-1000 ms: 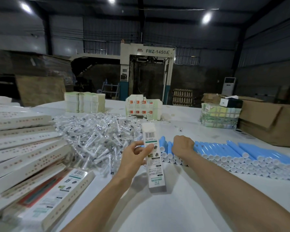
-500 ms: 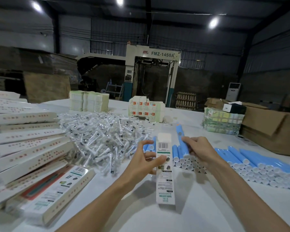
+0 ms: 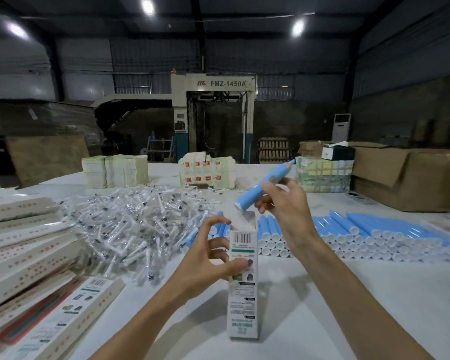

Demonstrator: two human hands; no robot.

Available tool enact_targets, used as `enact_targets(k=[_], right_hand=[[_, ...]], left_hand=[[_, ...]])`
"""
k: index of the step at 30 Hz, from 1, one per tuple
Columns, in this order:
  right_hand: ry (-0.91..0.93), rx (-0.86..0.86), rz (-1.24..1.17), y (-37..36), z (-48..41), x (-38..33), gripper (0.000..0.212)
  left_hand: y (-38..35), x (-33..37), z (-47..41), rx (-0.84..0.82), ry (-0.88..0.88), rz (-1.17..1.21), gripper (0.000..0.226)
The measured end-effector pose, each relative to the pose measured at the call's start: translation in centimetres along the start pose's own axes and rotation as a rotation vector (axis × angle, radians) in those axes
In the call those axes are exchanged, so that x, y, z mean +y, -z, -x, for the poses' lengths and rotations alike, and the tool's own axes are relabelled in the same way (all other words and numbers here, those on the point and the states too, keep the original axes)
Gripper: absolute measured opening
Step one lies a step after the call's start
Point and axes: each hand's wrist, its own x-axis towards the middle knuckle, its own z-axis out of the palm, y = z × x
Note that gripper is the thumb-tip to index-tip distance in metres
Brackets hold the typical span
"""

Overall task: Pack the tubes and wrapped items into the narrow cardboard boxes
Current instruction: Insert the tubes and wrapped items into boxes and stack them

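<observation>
From the head camera, the left hand (image 3: 205, 258) is gripping the upright narrow white printed cardboard box (image 3: 243, 289) with thumb and curled fingers, standing it on the white table (image 3: 348, 294). The right hand (image 3: 283, 206) is pinching a tilted sky-blue plastic tube (image 3: 260, 189), its lower end hovering just above the box's open top. The insertion step seems to be starting. Next, the tube needs aligning with the opening and sliding down.

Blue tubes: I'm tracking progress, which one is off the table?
The blue tube gripped in the right hand, tilted above the open narrow box; all the other tubes lie stacked in rows on the table.
</observation>
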Motion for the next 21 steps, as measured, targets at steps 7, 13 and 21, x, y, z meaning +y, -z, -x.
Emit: enact_targets(k=[7,13,21], right_hand=[[-0.106,-0.075,0.362,0.3,0.0,0.7,0.017],[-0.088,-0.256,0.555,0.3,-0.7,-1.4,0.017],[-0.195,-0.465,1.011,-2.1,0.2,0.3,0.038]], left_hand=[[0.1,-0.2,-0.2,0.017,-0.015,-0.052,0.071],[0.2,0.1,-0.1,0.010,-0.037,-0.120,0.072],[0.7,0.0,-0.1,0.029,-0.032,-0.146,0.077]])
